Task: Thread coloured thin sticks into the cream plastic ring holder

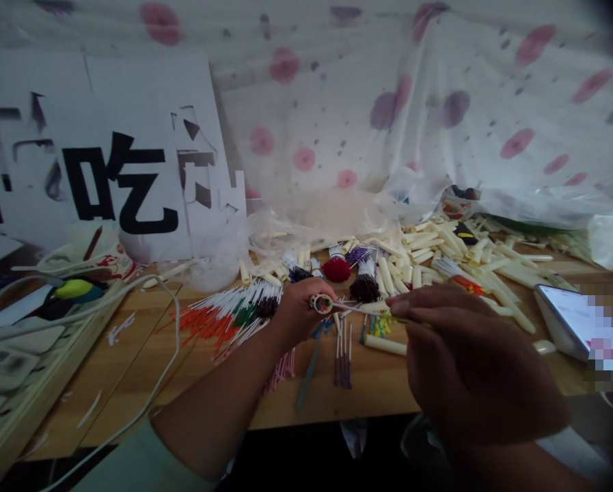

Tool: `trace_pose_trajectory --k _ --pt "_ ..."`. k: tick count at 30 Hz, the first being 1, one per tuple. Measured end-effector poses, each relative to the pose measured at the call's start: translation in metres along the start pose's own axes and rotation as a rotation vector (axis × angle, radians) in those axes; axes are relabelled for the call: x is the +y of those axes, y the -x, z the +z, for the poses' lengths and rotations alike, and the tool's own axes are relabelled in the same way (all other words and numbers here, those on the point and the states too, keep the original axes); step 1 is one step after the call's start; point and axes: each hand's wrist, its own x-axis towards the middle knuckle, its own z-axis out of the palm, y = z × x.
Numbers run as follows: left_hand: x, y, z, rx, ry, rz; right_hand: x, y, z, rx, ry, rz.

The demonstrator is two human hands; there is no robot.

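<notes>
My left hand (296, 307) is closed around a short cream tube (320, 305), its open end facing me. Several coloured bits show inside that end. From the right, my right hand (470, 362) pinches a thin pale stick (351, 308) that points at the tube's mouth; whether it touches is too small to tell. Beside my left hand lie orange-tipped white sticks (208, 321). Purple-tipped sticks (343, 359) and a flat green tool (309, 372) lie below the hands. Behind them are a dark red bundle (335, 268) and a dark-tipped bundle (365, 283).
A heap of cream tubes (424, 242) and clear plastic bags (321, 212) fill the back of the wooden table (137, 369). A phone (583, 324) leans at the right. On the left are a white cable (175, 328), a wooden tray (44, 389) and boards with cut-out characters (147, 89).
</notes>
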Motion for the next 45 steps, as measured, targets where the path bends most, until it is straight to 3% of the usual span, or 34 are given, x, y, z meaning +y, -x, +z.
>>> trace_pose_trajectory --k 3,8,11,22,27,34,37,41,45 --pt "-0.001 0.0 0.001 -0.02 -0.007 0.034 -0.001 -0.002 0.005 -0.078 0.032 -0.021" --pt "-0.001 0.0 0.002 -0.051 -0.055 0.056 0.003 -0.003 0.019 -0.052 0.1 -0.127" --pt "-0.002 0.0 0.001 -0.045 -0.075 0.066 0.006 -0.001 0.023 -0.046 0.098 -0.1" --pt "-0.003 0.0 0.002 -0.049 -0.08 0.15 0.006 0.004 0.015 -0.038 0.102 -0.084" --pt "-0.005 -0.001 0.002 -0.078 -0.065 0.147 0.009 0.012 0.017 -0.065 0.055 -0.149" --pt "-0.011 -0.001 -0.003 -0.145 -0.104 0.138 0.016 0.023 0.021 0.073 0.022 0.143" --pt "-0.008 0.0 -0.005 -0.179 -0.111 0.151 0.019 0.024 0.017 0.023 0.086 0.111" --pt "-0.005 0.001 -0.007 -0.192 -0.133 0.176 0.022 0.024 0.011 0.058 0.066 0.068" --pt "-0.005 0.0 -0.006 -0.182 -0.161 0.177 0.025 0.021 0.007 -0.013 0.123 -0.009"
